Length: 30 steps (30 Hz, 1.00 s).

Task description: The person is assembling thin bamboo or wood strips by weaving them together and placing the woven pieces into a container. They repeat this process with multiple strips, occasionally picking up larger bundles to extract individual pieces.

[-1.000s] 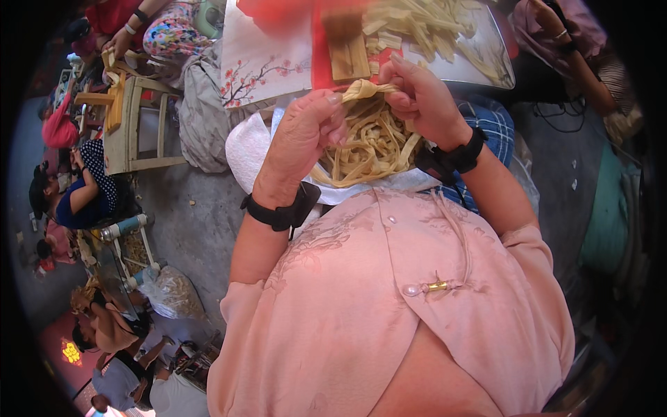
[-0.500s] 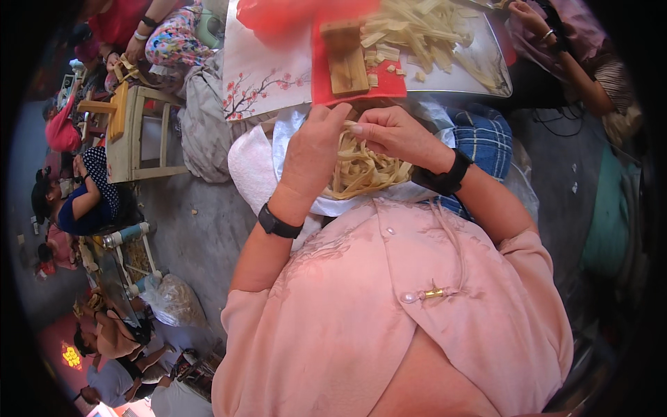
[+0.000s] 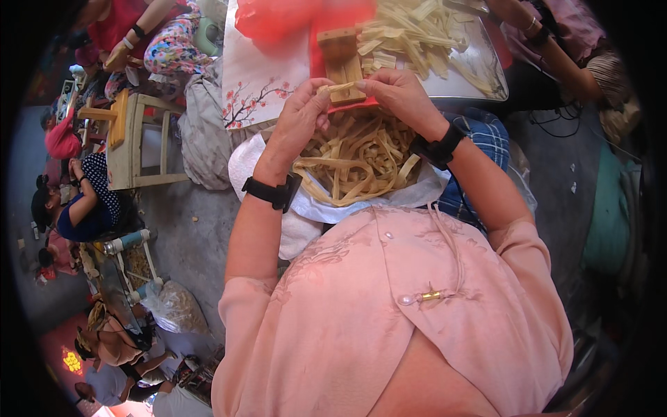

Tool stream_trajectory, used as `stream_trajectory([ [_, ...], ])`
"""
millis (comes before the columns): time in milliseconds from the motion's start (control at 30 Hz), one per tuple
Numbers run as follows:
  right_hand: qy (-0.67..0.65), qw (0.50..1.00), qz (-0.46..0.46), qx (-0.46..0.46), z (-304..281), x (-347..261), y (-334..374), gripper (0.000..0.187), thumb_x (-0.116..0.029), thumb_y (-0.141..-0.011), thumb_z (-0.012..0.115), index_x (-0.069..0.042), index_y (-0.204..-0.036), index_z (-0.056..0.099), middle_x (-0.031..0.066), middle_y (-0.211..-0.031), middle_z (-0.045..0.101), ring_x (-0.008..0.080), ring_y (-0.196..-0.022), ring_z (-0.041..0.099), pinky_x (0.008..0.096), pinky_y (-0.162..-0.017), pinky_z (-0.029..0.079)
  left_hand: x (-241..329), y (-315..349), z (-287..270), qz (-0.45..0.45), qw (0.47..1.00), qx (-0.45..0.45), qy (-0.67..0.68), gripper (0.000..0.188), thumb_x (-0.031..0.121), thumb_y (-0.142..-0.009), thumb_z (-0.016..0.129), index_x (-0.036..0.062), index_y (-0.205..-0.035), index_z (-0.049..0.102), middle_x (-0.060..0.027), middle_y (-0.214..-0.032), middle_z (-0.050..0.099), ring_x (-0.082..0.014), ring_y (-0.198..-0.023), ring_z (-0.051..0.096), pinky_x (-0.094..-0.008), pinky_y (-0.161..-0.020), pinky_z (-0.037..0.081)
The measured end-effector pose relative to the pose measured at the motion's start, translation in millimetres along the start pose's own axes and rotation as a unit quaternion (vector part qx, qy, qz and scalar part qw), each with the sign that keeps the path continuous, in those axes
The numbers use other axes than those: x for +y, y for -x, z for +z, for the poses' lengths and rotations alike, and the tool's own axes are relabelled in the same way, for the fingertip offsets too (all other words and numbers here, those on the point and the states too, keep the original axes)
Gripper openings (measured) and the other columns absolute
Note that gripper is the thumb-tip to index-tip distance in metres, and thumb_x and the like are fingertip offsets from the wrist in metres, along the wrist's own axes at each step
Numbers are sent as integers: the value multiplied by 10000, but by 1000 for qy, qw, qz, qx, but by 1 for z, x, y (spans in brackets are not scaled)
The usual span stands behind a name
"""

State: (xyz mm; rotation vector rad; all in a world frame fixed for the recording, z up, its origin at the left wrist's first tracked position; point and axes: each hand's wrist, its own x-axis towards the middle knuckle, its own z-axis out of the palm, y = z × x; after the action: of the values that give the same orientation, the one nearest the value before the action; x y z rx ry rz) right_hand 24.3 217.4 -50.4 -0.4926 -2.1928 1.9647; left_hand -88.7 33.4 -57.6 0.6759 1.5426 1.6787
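My left hand (image 3: 300, 111) and my right hand (image 3: 399, 96) pinch a short stretch of pale, flat plant-fibre strip (image 3: 341, 87) between them. They hold it just in front of a wooden block with a raised upright end (image 3: 339, 43), which stands on a red sheet. Below my hands, a heap of long, loosely coiled strips (image 3: 358, 156) fills a white cloth (image 3: 333, 210) on my lap. Beyond my right hand, many loose cut strips (image 3: 420, 38) lie on a shiny tray (image 3: 486, 48). Finger shadow hides part of the grip.
A red plastic bag (image 3: 274, 19) lies on the white tabletop with printed blossom branches (image 3: 253, 101). To the left stands a wooden stool (image 3: 149, 142) bearing another wooden block. A person's arm (image 3: 566, 59) reaches in at far right; other people sit along the left.
Both hands have moved up and away from my lap toward the wooden block, lifting the strip. The coiled heap beneath is now more exposed.
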Motion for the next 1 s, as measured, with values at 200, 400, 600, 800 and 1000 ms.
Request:
stream_trajectory([
  [200, 39, 997, -57, 38, 3, 7, -21, 361, -286, -893, 651, 53, -770, 660, 38, -657, 587, 97, -613, 503, 284, -560, 410, -9, -25, -13, 81, 981, 55, -170, 196, 193, -1011, 534, 36, -1121, 575, 25, -815, 552, -25, -675, 474, -197, -613, 424],
  [400, 187, 973, -115, 66, 2, 25, -32, 280, -244, -874, 626, 28, -812, 649, 165, -711, 628, 283, -643, 594, 388, -608, 460, -13, -33, -13, 35, 927, 99, -361, 174, 169, -967, 588, 6, -1006, 632, -18, -839, 620, -94, -735, 558, -248, -683, 465],
  [600, 323, 928, -150, 109, 14, 1, 6, 186, -212, -862, 632, -30, -890, 660, 152, -739, 627, 372, -753, 601, 451, -661, 477, -11, 11, -8, 109, 896, 131, -410, 264, 256, -956, 597, 1, -989, 655, -53, -904, 658, -140, -783, 604, -273, -701, 481],
  [800, 171, 922, -341, 67, 52, -32, 53, 132, -89, -828, 662, -81, -959, 643, 88, -834, 622, 314, -791, 601, 383, -671, 498, -10, 68, 38, -88, 985, -72, 132, 297, 268, -949, 604, 43, -1141, 627, -21, -1002, 649, -153, -958, 628, -343, -830, 515],
  [1000, 221, 862, -455, 17, 55, -28, 68, 142, -97, -831, 687, -71, -969, 663, 74, -839, 623, 263, -794, 610, 352, -686, 496, 8, 58, 39, -103, 941, -50, 319, 262, 185, -973, 545, 32, -1185, 545, -29, -1048, 629, -121, -951, 617, -283, -810, 514],
])
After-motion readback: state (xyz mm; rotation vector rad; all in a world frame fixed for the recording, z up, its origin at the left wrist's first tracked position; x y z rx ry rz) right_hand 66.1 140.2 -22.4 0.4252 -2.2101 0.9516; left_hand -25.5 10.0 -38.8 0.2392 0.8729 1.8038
